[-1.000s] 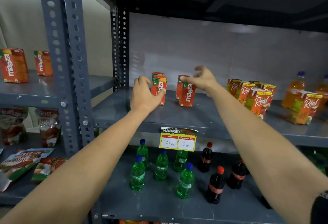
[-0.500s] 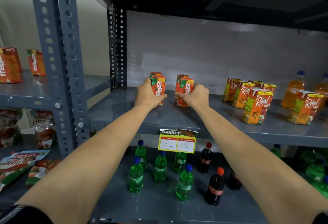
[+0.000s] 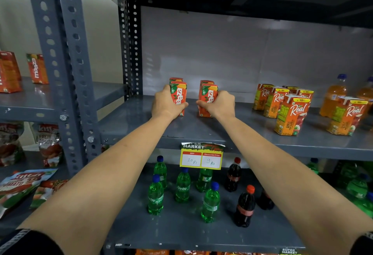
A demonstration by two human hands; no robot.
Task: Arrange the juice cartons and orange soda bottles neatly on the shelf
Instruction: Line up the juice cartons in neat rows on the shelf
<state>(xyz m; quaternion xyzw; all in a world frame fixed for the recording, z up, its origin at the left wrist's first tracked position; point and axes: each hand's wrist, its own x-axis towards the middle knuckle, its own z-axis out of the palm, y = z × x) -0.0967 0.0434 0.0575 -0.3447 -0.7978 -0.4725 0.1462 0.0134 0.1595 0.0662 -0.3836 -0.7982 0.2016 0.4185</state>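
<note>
Grey metal shelf point(image 3: 232, 133) at chest height, seen from above the arms. On its right side, a loose cluster of orange Real juice cartons point(image 3: 290, 115), with orange soda bottles point(image 3: 334, 95) standing behind them at the far right. Near the middle, two pairs of red Maaza cartons, upright, one behind the other. Left hand point(image 3: 164, 105) wrapped around the left Maaza carton point(image 3: 179, 97); right hand point(image 3: 221, 104) gripping the right Maaza carton point(image 3: 207, 97). Below the shelf edge, a yellow price tag point(image 3: 201, 157).
</note>
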